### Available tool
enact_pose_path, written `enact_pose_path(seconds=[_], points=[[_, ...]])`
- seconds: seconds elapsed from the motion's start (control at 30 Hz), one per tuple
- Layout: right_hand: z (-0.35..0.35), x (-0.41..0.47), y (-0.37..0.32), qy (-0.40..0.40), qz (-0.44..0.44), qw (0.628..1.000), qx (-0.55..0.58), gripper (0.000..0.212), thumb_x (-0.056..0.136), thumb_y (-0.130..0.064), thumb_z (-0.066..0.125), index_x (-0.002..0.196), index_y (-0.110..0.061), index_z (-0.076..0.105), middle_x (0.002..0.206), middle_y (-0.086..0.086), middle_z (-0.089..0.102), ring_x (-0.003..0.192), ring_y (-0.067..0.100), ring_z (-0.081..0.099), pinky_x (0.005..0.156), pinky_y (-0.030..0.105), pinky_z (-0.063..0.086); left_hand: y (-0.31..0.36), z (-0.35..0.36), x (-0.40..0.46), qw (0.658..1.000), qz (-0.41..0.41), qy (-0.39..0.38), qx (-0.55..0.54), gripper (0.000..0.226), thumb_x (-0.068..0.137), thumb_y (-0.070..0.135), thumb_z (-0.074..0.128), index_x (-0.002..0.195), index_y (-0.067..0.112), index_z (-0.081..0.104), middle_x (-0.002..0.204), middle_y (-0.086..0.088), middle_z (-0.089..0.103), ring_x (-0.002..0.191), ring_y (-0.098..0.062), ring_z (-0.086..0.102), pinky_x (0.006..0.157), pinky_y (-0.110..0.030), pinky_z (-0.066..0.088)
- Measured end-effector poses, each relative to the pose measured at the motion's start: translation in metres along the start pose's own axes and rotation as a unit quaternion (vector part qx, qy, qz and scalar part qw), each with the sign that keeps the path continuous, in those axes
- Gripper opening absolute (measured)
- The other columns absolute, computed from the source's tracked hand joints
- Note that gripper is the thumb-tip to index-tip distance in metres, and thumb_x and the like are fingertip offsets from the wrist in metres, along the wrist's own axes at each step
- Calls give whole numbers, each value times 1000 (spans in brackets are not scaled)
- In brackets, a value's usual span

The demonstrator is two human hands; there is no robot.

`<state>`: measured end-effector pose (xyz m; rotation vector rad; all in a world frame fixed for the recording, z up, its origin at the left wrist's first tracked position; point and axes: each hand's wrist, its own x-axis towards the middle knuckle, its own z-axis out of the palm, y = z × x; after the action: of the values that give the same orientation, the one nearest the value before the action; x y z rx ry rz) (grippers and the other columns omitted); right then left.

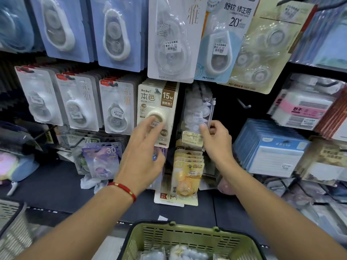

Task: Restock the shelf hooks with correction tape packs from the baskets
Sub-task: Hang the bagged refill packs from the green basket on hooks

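My right hand (pixel 216 141) pinches the lower right edge of a clear bag of correction tapes (pixel 197 113) that hangs against the shelf's middle row. My left hand (pixel 144 147) reaches up with relaxed fingers, its fingertips touching the beige 15M correction tape pack (pixel 155 106) hanging to the left of the bag. A bare hook (pixel 244 105) sticks out to the right of the clear bag. A green basket (pixel 187 239) sits below me with several packs in it.
Rows of hanging correction tape packs fill the wall above and to the left. Yellow packs (pixel 187 177) hang below my hands. Blue notepads (pixel 272 147) and boxed goods (pixel 304 107) crowd the right. A grey basket (pixel 13 226) is at lower left.
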<state>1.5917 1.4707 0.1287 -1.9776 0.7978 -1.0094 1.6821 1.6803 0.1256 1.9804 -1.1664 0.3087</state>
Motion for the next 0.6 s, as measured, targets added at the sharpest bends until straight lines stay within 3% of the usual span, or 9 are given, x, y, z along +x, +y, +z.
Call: enact_pose_path(seconds=[0.07,0.17,0.27,0.33,0.37,0.43,0.6], points=[[6,17,3,9,7,998,-54,24,104,-34,60,115,-13,63,89,0,67,83,19,63,70,30,41,-4,4,-3,999,7,-29,25,79,88,2,71,159,19,42,171,-2,20,156,-20,24,121,-23,23],[10,20,10,34,-5,987,-159,45,104,-38,63,133,-7,51,123,14,64,107,32,65,81,36,46,-9,5,-8,998,17,-43,37,83,88,3,70,162,21,36,174,1,8,159,-19,18,119,-28,31],[10,2,17,87,-182,953,-224,44,100,-22,66,137,-8,47,138,15,48,116,29,57,85,40,51,-12,5,-9,998,20,-43,27,86,87,4,70,163,25,34,174,4,6,159,-19,19,119,-30,33],[11,-2,23,52,-314,895,-312,47,95,-10,65,141,-7,52,150,18,46,134,34,50,105,47,50,-11,5,-8,999,16,-39,18,87,88,5,69,163,28,32,173,8,3,158,-18,20,117,-32,37],[12,2,25,12,-339,869,-360,55,95,-9,63,148,-8,50,160,19,40,146,37,41,116,51,42,-11,5,-7,999,14,-36,16,87,88,5,68,164,29,31,173,9,3,158,-17,20,115,-33,41],[13,13,24,-49,-316,846,-427,69,96,-11,58,161,-13,36,173,13,22,160,34,19,126,54,28,-10,6,-8,999,12,-35,16,87,88,4,68,164,29,31,173,10,2,157,-16,21,111,-34,46],[10,33,16,-111,-282,819,-487,81,92,-17,60,165,-18,26,177,5,11,162,29,11,124,50,30,-15,11,-12,998,27,-43,21,81,89,4,70,160,24,38,175,4,6,158,-19,22,114,-28,35]])
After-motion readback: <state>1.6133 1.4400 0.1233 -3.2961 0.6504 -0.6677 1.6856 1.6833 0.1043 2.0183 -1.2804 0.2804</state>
